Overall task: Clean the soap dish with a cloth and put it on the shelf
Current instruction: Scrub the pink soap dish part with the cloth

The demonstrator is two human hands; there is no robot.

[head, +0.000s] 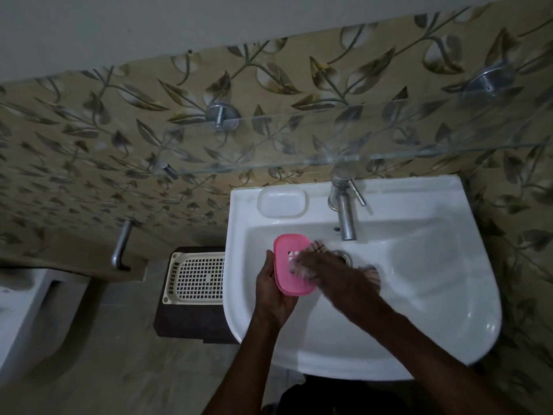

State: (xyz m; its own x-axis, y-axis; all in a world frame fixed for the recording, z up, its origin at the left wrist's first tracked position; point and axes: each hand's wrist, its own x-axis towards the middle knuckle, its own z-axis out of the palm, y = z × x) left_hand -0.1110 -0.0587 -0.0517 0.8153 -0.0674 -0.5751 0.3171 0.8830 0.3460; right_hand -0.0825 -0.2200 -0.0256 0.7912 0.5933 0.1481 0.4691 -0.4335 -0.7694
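From the head view, looking down, a white sink (434,295) is fixed to a leaf-patterned wall, with a metal tap (345,217) at its far edge.

The pink soap dish (287,250) is held over the left part of the basin, just left of the drain (344,256). The left hand (273,292) holds it from below and from the left, with the fingers curled round its left edge.

The right hand (332,272) lies across the dish's right half and is blurred. A checked cloth (317,246) shows past its fingers, against the dish. Whether those fingers curl round the cloth or press it flat cannot be told.

A glass shelf (329,139) on metal pegs hangs above the sink, farther up the wall. Left of the sink, a cream slotted basket (197,277) sits on a dark stool (185,322). A metal spout (121,247) sticks out of the wall farther left.
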